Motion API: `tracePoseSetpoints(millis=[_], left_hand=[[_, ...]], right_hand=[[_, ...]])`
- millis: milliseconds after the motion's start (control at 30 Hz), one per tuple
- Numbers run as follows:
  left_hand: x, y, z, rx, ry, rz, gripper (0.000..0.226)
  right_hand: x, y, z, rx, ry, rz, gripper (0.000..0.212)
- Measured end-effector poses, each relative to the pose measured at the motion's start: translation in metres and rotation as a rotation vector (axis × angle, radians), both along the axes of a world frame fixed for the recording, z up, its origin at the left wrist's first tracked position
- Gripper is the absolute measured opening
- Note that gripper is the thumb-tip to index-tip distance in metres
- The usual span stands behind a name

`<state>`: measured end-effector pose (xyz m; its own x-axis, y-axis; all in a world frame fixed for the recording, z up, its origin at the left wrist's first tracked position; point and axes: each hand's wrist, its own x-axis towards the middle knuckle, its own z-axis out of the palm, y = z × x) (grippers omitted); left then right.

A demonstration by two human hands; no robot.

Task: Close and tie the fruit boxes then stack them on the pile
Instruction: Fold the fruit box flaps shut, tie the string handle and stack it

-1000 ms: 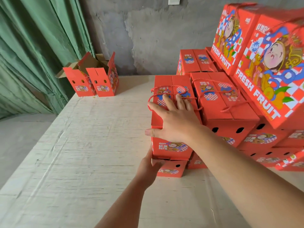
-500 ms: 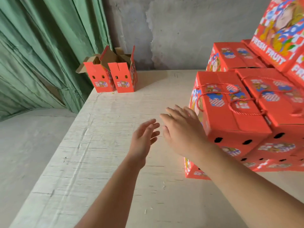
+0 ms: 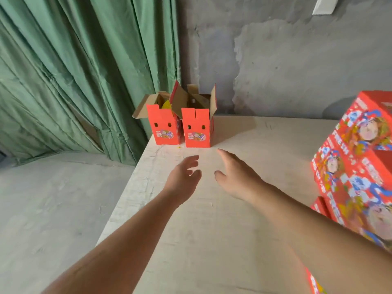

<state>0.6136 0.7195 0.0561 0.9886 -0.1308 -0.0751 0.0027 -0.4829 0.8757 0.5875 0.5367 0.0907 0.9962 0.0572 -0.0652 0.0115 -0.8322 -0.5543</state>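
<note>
Both of my hands hang above the pale wooden table (image 3: pixel 212 230), empty and apart from each other. My left hand (image 3: pixel 182 177) has its fingers loosely spread and relaxed, gripping nothing. My right hand (image 3: pixel 235 177) is likewise slack, fingers straight and pointing to the far side, thumb out to the left. Neither touches a box.

Beyond my fingertips, at the far left corner of the table, I count two open fruit boxes standing upright and touching side by side. The left open box (image 3: pixel 163 128) has its brown cardboard flaps raised, and something yellow shows inside near the top; I cannot tell what it is. The right open box (image 3: pixel 197 130) also has its flaps up, and I can see only bare cardboard in its mouth. Each is orange-red, with two small oval holes in the near face and a printed label below them.

At the right edge sits the pile of closed boxes (image 3: pixel 356 166), red with cartoon prints and white lettering, blurred; I cannot count them surely.

A green curtain (image 3: pixel 74 71) hangs at far left, a grey plaster wall (image 3: pixel 286 60) behind the table.
</note>
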Motion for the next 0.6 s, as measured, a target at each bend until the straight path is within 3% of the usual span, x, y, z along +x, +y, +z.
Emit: tracePoseSetpoints(millis=[200,433,600], left_hand=[[0.099,0.038,-0.069,0.473,0.016,-0.024,0.07],[0.166,0.083,-0.179,0.855,0.411,-0.245,0.124],[0.173,0.092,-0.232,1.049,0.464,-0.386,0.146]], right_hand=[[0.12,0.002,-0.041,-0.077,0.067,0.064,0.075],[0.263,0.007,-0.08,0.012,-0.002,0.004,0.08],[0.326,0.004,-0.105,-0.057,-0.117,-0.012,0.1]])
